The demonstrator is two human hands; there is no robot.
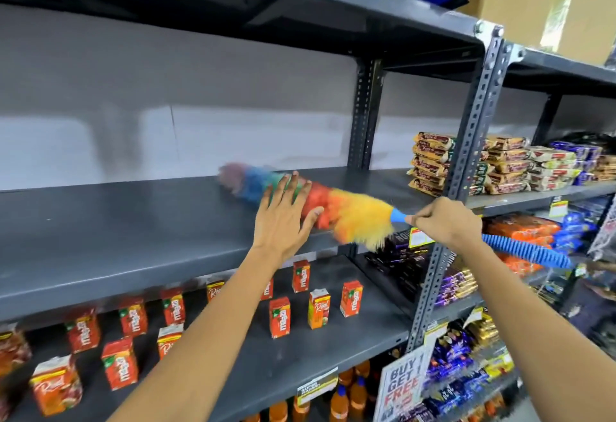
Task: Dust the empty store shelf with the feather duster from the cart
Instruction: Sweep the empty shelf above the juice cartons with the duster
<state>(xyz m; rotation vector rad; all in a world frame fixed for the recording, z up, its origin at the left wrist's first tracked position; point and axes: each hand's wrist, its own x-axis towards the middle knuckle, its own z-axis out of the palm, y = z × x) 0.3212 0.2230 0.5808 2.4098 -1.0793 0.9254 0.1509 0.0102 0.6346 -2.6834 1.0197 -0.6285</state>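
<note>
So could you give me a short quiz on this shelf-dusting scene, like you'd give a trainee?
1. True or false: the right hand holds the rainbow-coloured feather duster by its ribbed blue plastic handle.
2. Which is the left hand doing? A) gripping a juice carton B) hovering open over the duster's fluffy head C) holding a price tag
3. Fill in: the small red juice cartons stand on the shelf ____ the empty dark grey metal shelf.

Key: 1 true; 2 B; 3 below.
</note>
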